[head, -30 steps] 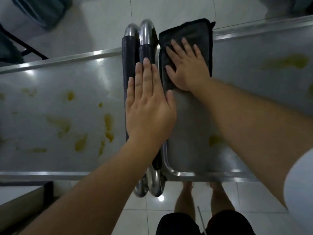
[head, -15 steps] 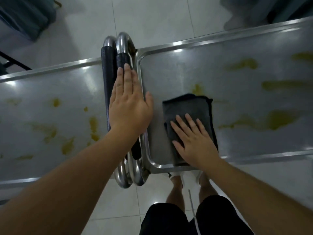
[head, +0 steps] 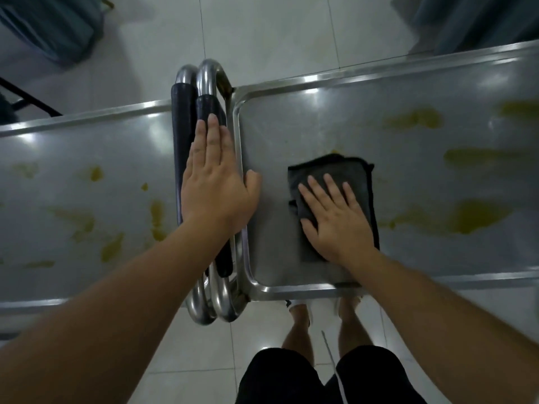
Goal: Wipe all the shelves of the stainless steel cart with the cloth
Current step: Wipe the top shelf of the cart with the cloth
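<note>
My right hand [head: 335, 220] flat, fingers spread, pressing folded dark grey cloth [head: 338, 182] on near-left part of stainless steel cart shelf [head: 291, 135]. My left hand [head: 215, 185] open, gripping nothing, resting on black-padded steel handles [head: 204, 112]. Risk: saturated cloth smears yellow-green stains [head: 478, 220] at right; cart may roll if bracing slips.

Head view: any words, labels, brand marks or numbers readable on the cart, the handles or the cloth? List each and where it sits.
None can be read in this view.
Steel cart shelf: bare metal with yellowish smears, no label or stamp showing.
Dark cloth under the right hand: no tag or print visible.
Black handle grips under the left hand: plain, no marking.
</note>
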Available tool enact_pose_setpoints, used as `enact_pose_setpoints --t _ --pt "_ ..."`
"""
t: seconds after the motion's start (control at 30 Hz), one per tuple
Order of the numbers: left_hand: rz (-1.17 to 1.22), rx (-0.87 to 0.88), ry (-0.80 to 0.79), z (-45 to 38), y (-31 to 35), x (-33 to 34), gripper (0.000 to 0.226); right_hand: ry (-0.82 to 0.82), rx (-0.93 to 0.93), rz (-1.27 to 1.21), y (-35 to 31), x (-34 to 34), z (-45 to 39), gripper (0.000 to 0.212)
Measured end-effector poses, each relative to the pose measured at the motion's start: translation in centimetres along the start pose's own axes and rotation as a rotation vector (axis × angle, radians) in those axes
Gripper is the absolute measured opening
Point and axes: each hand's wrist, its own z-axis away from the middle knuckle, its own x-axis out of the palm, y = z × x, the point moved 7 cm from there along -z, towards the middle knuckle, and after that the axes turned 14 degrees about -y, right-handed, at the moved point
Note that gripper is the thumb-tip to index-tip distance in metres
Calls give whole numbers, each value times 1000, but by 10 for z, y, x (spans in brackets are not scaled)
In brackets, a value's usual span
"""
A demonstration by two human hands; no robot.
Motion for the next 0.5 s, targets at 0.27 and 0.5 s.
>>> enact_pose_setpoints --t 0.27,0.5 --pt "-51 -30 70 2 3 2 84 -20 20 -59 46 -92 -154 70" --pt "-137 -24 60 1 8 4 81 -53 42 -59 54 -88 -123 70"
